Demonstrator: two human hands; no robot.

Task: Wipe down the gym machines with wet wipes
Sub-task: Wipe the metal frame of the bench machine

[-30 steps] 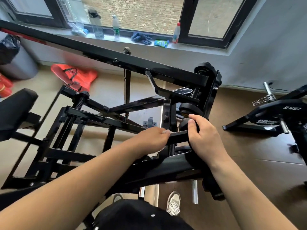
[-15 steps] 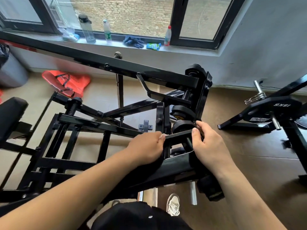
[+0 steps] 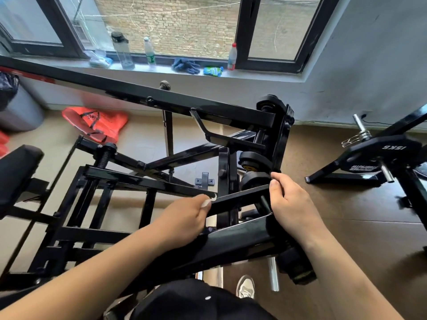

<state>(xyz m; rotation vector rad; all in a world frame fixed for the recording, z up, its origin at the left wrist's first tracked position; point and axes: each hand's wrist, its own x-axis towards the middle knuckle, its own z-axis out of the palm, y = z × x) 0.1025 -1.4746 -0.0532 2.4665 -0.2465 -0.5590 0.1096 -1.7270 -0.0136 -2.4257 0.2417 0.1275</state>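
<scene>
Right now the left hand (image 3: pixel 184 218) curls its fingers round a wet wipe (image 3: pixel 211 200), only a white scrap of it showing, pressed to the near end of a short crossbar (image 3: pixel 240 197) on the black gym machine (image 3: pixel 231 245). The right hand (image 3: pixel 291 204) clamps its fingers on the far end, beside the roller pads (image 3: pixel 254 179). The bunched wipe could slip free, or fingers could get pinched if the frame shifts.

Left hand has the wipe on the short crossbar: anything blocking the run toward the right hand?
Nothing visible on the stretch between. The left hand holds the wipe at one end of the crossbar; the right hand grips the other end, covering it.
</scene>
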